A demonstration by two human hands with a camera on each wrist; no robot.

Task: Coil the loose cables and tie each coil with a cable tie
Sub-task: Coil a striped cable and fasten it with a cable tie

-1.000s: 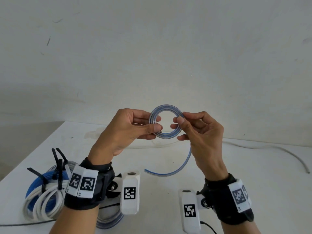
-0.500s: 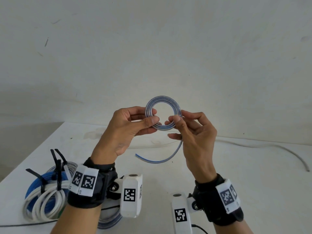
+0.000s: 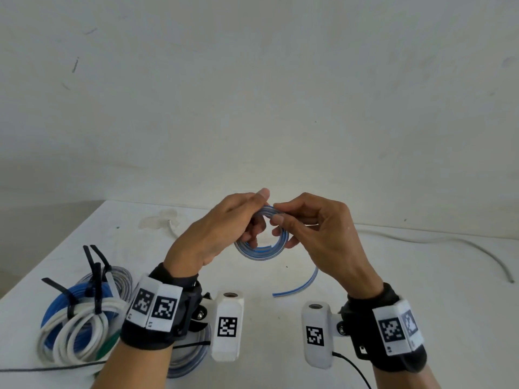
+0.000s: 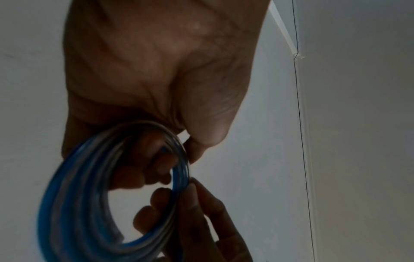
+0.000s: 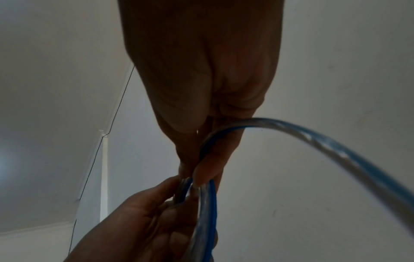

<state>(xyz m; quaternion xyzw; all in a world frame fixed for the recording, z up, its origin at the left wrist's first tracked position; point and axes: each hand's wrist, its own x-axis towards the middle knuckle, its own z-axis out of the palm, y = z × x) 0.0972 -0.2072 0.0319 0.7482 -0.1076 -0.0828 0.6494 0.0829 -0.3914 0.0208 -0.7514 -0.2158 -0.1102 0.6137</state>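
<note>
A small coil of clear cable with a blue stripe [image 3: 261, 252] is held above the table between both hands. My left hand [image 3: 224, 226] grips the coil's left side, fingers curled through the ring [image 4: 125, 195]. My right hand [image 3: 309, 228] pinches the coil's top right between thumb and fingers [image 5: 201, 170]. The cable's loose tail [image 3: 300, 287] hangs below the right hand and curves toward the table. Several finished coils in blue, white and clear [image 3: 78, 321], bound with black cable ties [image 3: 95, 279], lie at the table's front left.
A white table [image 3: 421, 290] stands against a pale wall. A long grey-white cable [image 3: 449, 242] runs along the table's back right. Another clear coil [image 3: 191, 357] lies under my left wrist. A thin black lead [image 3: 351, 366] trails from the right wrist camera.
Both hands dropped lower with the coil and tipped it flatter. The left hand now reaches over the coil's top. The loose tail swung from the left over to below the right hand.
</note>
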